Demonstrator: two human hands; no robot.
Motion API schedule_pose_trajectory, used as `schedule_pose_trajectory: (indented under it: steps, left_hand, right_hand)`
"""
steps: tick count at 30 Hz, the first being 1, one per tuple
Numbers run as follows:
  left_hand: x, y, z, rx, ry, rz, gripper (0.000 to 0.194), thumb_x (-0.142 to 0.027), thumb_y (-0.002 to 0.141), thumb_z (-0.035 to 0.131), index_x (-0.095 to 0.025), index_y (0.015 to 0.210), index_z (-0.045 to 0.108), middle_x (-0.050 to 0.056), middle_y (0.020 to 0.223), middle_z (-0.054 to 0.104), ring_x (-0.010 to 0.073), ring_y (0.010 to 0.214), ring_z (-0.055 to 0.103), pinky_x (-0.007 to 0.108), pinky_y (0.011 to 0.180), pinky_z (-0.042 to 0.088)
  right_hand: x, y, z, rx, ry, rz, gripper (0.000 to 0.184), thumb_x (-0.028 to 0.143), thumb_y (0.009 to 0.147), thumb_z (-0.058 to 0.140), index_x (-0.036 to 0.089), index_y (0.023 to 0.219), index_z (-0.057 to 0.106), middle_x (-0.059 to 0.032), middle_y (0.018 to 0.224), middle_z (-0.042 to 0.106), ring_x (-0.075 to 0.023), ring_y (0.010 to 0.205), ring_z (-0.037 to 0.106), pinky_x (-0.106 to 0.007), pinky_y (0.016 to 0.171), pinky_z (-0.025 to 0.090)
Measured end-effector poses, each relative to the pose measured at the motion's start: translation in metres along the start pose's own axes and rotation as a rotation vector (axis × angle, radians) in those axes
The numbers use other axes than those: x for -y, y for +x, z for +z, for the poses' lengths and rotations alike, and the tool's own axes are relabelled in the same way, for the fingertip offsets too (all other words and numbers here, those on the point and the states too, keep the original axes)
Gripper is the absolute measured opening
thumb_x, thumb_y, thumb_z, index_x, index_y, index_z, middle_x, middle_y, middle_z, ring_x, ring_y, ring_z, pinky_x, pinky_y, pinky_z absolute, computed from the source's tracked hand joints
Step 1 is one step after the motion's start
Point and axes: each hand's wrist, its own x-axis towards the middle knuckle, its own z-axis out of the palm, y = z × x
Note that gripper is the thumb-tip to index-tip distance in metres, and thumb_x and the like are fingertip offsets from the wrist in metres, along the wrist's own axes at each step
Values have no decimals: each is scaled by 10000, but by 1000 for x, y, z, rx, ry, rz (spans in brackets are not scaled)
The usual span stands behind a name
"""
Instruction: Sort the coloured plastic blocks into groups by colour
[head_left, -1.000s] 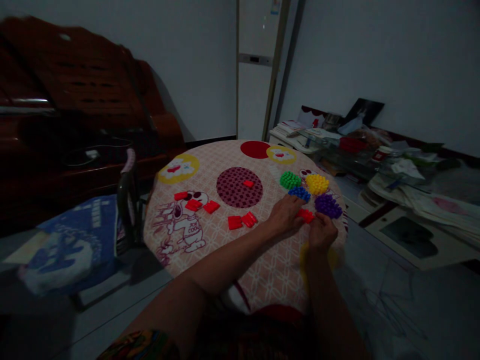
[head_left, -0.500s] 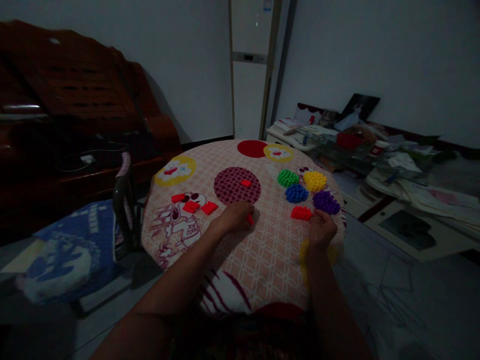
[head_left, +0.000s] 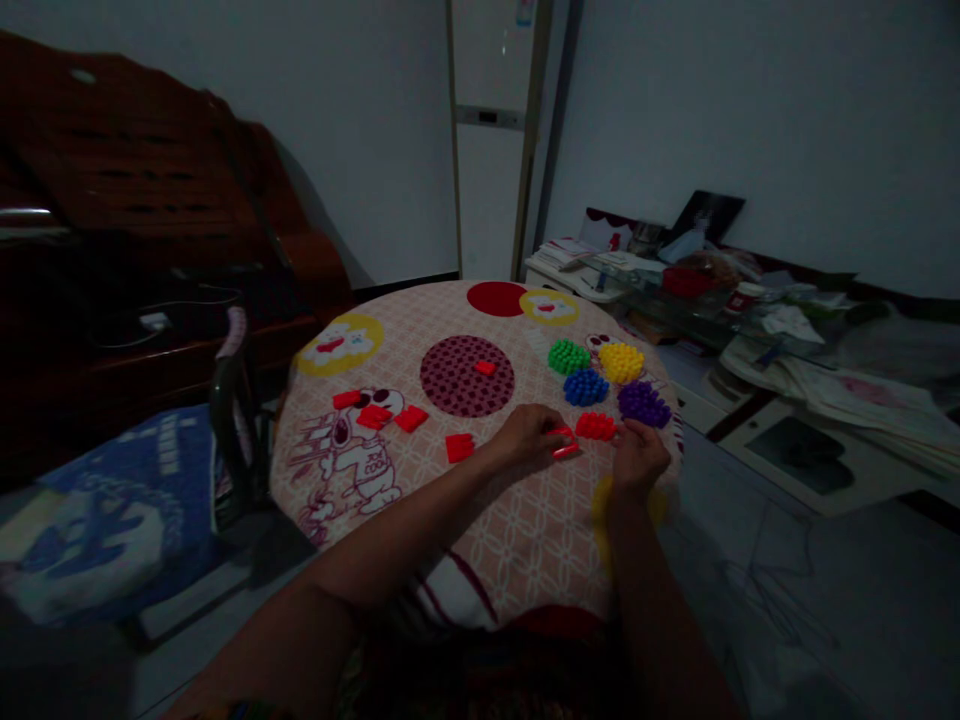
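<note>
On a round table with a cartoon-print cloth (head_left: 480, 520), my left hand (head_left: 529, 437) pinches a flat red block (head_left: 564, 449) just left of a red studded cluster (head_left: 596, 426). My right hand (head_left: 637, 458) rests curled against the right end of that red cluster, fingertips touching it. Behind it sit studded clusters in green (head_left: 568, 356), blue (head_left: 586, 387), yellow (head_left: 621, 362) and purple (head_left: 643, 403). Loose red blocks lie at centre (head_left: 459, 447), on the dark circle (head_left: 485, 367) and in a small group at the left (head_left: 375, 413).
A dark wooden sofa (head_left: 150, 230) stands at the left, with a chair back (head_left: 229, 400) and a blue bag (head_left: 97, 510) beside the table. A low cabinet cluttered with papers and jars (head_left: 720, 290) runs along the right wall. A white door (head_left: 491, 140) is behind.
My left hand went left to the loose red blocks, picked one up and has come back with it beside the red cluster. My right hand stayed at the cluster.
</note>
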Motion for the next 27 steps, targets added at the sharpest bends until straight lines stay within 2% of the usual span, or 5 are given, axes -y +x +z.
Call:
schedule_pose_trajectory:
  steps: [6, 14, 20, 23, 27]
  left_hand:
    - [-8, 13, 29, -37, -281, 9, 156, -193, 732, 682, -133, 872, 717, -14, 753, 665, 124, 701, 568, 213, 645, 398]
    - [0, 9, 48, -164, -740, -25, 188, -264, 698, 776, -124, 817, 738, 43, 811, 691, 151, 750, 626, 240, 682, 477]
    - [4, 6, 57, -104, -1018, -115, 294, -237, 631, 789, -121, 883, 690, 11, 749, 674, 121, 649, 613, 230, 623, 465]
    - [0, 3, 51, -117, -960, -99, 264, -252, 662, 761, -124, 880, 684, 10, 750, 667, 111, 642, 597, 222, 615, 453]
    - [1, 3, 32, -213, -804, -80, 192, -229, 714, 700, -121, 873, 686, -1, 718, 645, 100, 628, 584, 214, 615, 452]
  right_hand:
    - [36, -16, -10, -114, 96, 4, 338, 393, 791, 540, 125, 925, 697, -88, 769, 715, -168, 583, 618, -296, 591, 510]
    - [61, -38, -29, 383, 274, 64, 335, 428, 740, 705, 145, 914, 750, 10, 581, 630, -104, 457, 492, -237, 446, 411]
    - [55, -33, -30, 547, 336, 166, 445, 374, 563, 830, 158, 938, 725, 16, 609, 664, -110, 445, 528, -242, 418, 439]
    - [48, -29, -35, 474, 312, 160, 446, 388, 539, 849, 152, 886, 694, -3, 643, 679, -122, 463, 554, -246, 429, 445]
    - [33, -19, -43, 192, 91, 37, 414, 443, 581, 820, 164, 840, 658, -26, 684, 686, -169, 571, 634, -277, 522, 501]
